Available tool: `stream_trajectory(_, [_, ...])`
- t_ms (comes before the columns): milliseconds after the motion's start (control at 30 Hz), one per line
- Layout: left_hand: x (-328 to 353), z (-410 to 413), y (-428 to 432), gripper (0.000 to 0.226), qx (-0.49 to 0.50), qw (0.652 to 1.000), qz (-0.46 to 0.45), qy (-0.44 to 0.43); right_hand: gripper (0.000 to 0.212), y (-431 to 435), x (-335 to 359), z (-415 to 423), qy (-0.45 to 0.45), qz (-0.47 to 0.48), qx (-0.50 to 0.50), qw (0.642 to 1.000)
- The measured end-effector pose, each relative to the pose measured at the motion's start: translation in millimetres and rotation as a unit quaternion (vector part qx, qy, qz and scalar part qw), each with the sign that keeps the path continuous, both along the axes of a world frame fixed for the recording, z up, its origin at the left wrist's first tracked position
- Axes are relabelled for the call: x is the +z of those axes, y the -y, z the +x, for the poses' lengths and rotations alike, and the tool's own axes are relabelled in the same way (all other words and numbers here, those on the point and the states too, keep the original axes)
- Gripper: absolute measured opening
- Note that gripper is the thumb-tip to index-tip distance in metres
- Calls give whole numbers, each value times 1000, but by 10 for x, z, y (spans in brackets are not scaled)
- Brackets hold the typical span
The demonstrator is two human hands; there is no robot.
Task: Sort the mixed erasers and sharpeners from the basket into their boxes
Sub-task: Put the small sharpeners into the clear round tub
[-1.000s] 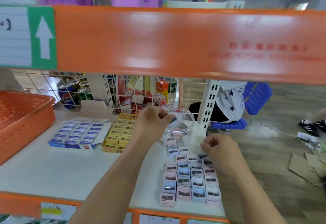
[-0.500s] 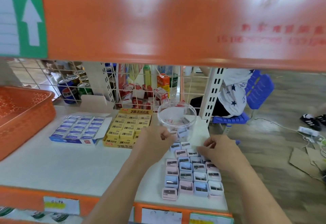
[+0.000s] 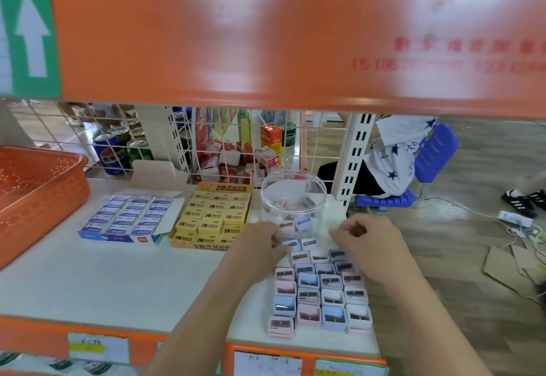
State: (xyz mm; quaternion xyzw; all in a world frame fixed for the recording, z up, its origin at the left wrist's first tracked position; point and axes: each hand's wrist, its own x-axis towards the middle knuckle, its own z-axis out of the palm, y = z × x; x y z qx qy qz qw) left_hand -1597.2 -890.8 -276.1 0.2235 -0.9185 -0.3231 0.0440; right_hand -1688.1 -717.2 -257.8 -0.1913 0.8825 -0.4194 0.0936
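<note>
Head: sharpeners (image 3: 322, 295) flat (blades up)

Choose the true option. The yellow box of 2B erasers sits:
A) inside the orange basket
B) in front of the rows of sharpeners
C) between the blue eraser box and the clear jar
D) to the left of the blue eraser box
C: the yellow box lies with the blue eraser box on its left and the clear jar on its right.

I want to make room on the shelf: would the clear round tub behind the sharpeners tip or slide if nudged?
The clear tub probably slides rather than tips: it stands upright on a wide flat base. It is likely light, holding only a few sharpeners at its bottom. Its smooth wall may be slippery.
</note>
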Motion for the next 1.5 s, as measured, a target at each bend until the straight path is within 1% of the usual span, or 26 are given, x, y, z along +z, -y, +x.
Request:
stream_trajectory(100, [2,31,32,14,2,1000,10,0,27,119,95,23,27,-108,4,994])
stream_trajectory(167, [29,79,55,15,4,1000,10,5,27,231,170,27,22,-162,4,987])
stream_trajectory(233, [48,131,88,17,7,1000,11,10,23,336,238,5,1,-193,7,981])
stream_trajectory(333, [79,243,174,18,27,999,46,-11,19,497,316,-61,-51,-172,14,984])
stream_trajectory(433, [134,349,259,18,40,995,80,-45,16,636,276,-132,-91,-116,19,989])
stream_trajectory(500, [186,406,308,18,37,994,85,-65,15,709,217,-144,-101,-81,21,991])
stream_trajectory(633, [254,454,378,18,43,990,86,-104,12,768,130,-119,-108,-58,36,992])
stream_trajectory(700, [282,433,387,19,36,988,88,-119,7,754,108,-97,-123,-74,26,989])
stream_trajectory(800, [331,339,373,17,31,988,79,-132,13,664,111,-73,-139,-128,-17,982])
stream_trajectory(867, [366,237,358,18,40,988,50,-141,16,570,126,-67,-127,-154,-38,979])
stream_trajectory(933, [396,117,344,22,48,988,21,-146,16,470,119,-73,-112,-158,-53,980])
stream_trajectory(1033, [404,-70,312,23,59,986,8,-155,14,302,59,-101,-92,-125,-47,987])
stream_trajectory(1133, [355,-203,258,32,63,986,-2,-155,16,118,-34,-139,-50,-42,-13,998])
stream_trajectory(1200, [307,-245,212,33,57,987,-2,-150,16,2,-84,-153,-30,9,4,1000])
stream_trajectory(1300, [254,-225,148,19,43,984,4,-171,17,-111,-128,-155,-8,76,30,997])
stream_trajectory(1333, [243,-202,121,15,38,982,17,-182,17,-130,-142,-151,0,87,38,995])
stream_trajectory(1400, [225,-148,80,22,18,980,43,-193,16,-126,-166,-143,14,97,50,994])
stream_trajectory(1500, [178,-77,55,31,-29,986,46,-160,17,-79,-199,-126,29,110,52,992])
